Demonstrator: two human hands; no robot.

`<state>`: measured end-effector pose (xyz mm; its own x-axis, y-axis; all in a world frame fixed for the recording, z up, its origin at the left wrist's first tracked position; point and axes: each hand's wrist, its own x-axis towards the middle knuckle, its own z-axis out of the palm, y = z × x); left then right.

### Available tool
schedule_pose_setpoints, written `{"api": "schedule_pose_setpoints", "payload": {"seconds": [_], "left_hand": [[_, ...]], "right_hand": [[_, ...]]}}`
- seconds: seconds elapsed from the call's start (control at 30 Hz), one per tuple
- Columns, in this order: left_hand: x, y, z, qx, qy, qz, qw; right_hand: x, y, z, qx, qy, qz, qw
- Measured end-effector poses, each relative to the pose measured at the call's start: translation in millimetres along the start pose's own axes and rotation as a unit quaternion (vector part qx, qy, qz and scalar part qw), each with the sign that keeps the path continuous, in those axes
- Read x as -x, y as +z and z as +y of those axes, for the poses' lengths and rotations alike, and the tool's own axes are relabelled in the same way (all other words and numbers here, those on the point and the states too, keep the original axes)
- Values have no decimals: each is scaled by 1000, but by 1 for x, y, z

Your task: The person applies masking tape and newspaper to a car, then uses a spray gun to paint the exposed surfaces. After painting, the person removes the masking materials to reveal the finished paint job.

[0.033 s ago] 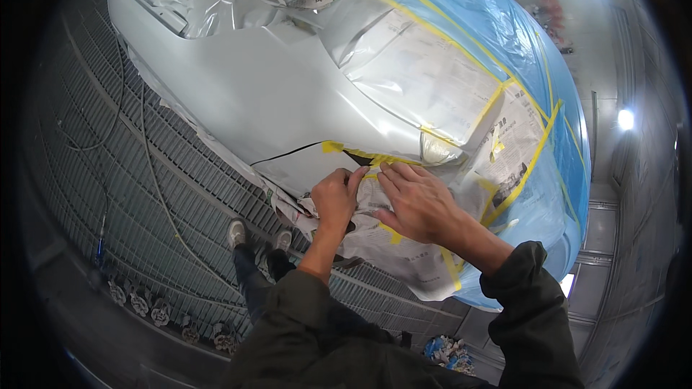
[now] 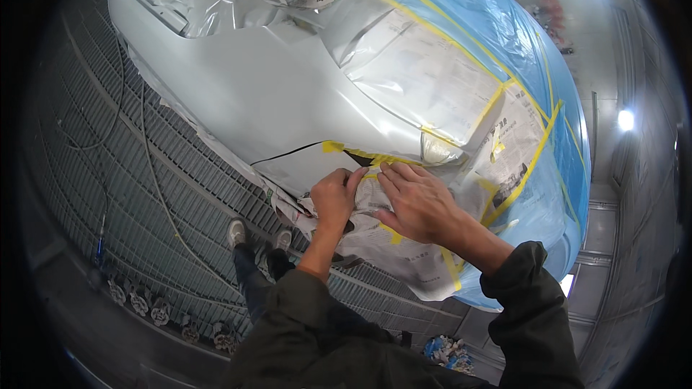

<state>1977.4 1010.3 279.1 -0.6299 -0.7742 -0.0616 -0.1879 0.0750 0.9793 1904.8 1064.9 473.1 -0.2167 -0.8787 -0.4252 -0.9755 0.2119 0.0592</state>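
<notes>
A light grey car body (image 2: 238,86) lies in front of me, partly covered with newspaper masking sheets. Along the panel's lower edge, yellow masking tape (image 2: 333,147) runs beside a dark gap (image 2: 358,159). My left hand (image 2: 334,198) is closed at the edge of the newspaper sheet (image 2: 418,270), its thumb up against the taped edge; the fingertips are hidden. Close beside it, my right hand (image 2: 417,202) lies with fingers stretched over the taped paper edge just right of the gap.
Blue plastic film (image 2: 497,18) wraps the car's right side. Hoses (image 2: 155,173) trail over the slatted floor grating (image 2: 86,187) on the left. Crumpled masking waste (image 2: 448,354) sits at the bottom, and several paper-wrapped lumps (image 2: 160,311) line the lower left. A bright lamp (image 2: 626,119) shines at right.
</notes>
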Motion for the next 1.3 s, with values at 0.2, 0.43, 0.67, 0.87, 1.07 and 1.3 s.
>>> {"api": "schedule_pose_setpoints", "payload": {"seconds": [0.2,0.43,0.67,0.87,1.07,1.3], "left_hand": [[2,-9,-23,37,-62,-20,997],[-7,-26,-25,-137,-64,-70,986],[-8,-39,-53,-107,-139,-92,980],[-9,-52,-52,69,-77,-70,992],[-12,-21,23,211,-61,-137,966],[-18,2,26,109,-42,-106,988]], "right_hand": [[-2,2,3,-20,-11,-7,1000],[-3,-1,0,-24,5,-34,999],[-1,3,0,-14,10,-38,999],[2,3,4,-32,13,-31,999],[14,-6,-1,0,66,-25,998],[25,-5,-7,38,103,6,994]]}}
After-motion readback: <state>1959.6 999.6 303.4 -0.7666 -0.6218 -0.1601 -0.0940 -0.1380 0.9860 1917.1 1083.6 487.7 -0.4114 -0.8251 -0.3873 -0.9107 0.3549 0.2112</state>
